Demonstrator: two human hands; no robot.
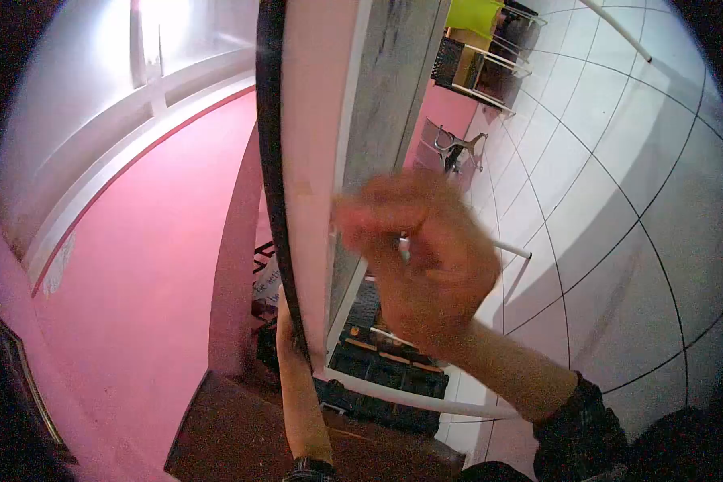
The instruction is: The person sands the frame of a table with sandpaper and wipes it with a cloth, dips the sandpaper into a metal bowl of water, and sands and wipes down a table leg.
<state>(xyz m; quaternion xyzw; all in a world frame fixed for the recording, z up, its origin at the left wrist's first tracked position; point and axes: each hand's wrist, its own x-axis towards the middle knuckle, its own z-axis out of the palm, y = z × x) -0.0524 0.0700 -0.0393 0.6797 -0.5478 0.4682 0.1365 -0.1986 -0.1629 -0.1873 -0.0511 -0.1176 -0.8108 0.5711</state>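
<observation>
A tall panel with a black edge strip stands on edge before me, with a white rail and a grey surface along its right side. My left forearm reaches up behind the black edge, and the fingers of that hand are hidden. In front of the rail is my right hand, blurred by motion, its fingers curled in a pinch. A small bright spot shows inside the curl, but I cannot tell whether it is a held object or a gap.
White tubes extend from the panel over a white tiled floor. A dark crate-like object lies beneath. A pink wall is on the left, above a brown surface. A rack with a yellow-green item stands at the back.
</observation>
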